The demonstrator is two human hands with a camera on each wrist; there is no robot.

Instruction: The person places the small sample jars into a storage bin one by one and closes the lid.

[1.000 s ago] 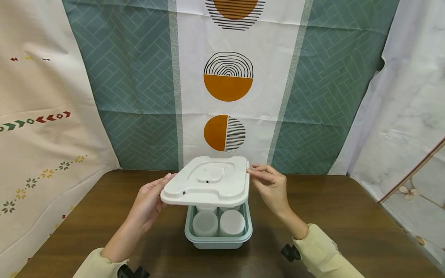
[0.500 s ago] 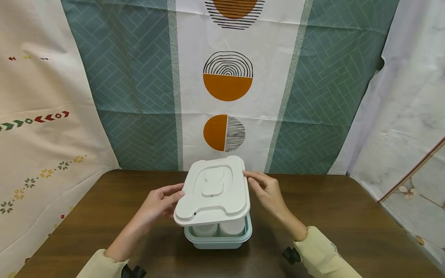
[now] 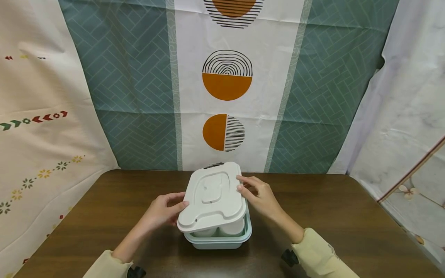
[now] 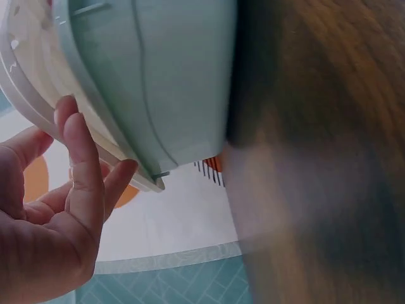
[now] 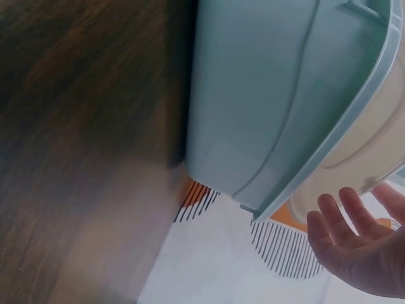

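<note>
A white rectangular lid (image 3: 205, 210) with a raised handle panel sits tilted over a pale green box (image 3: 219, 244), turned slightly askew to it. Its near edge stops short of the box's front rim, where white round-topped jars (image 3: 232, 228) show inside. My left hand (image 3: 160, 211) grips the lid's left edge, thumb on top and fingers beneath. At the far right edge, my right hand (image 3: 263, 197) holds the lid by its fingertips. Both wrist views show the lid's underside (image 5: 354, 161) raised from the box rim, with my fingers (image 4: 85, 171) along its edge.
The box stands on a dark brown wooden table (image 3: 132, 185). Behind it hangs a patterned cloth (image 3: 139, 77) in green and white with orange circles. Cream cloth (image 3: 45, 146) hangs at the left, and marbled cloth (image 3: 399, 116) at the right.
Both hands have brought the lid down and nearer, from high above the box to close over its rim. It now covers most of the jars.
</note>
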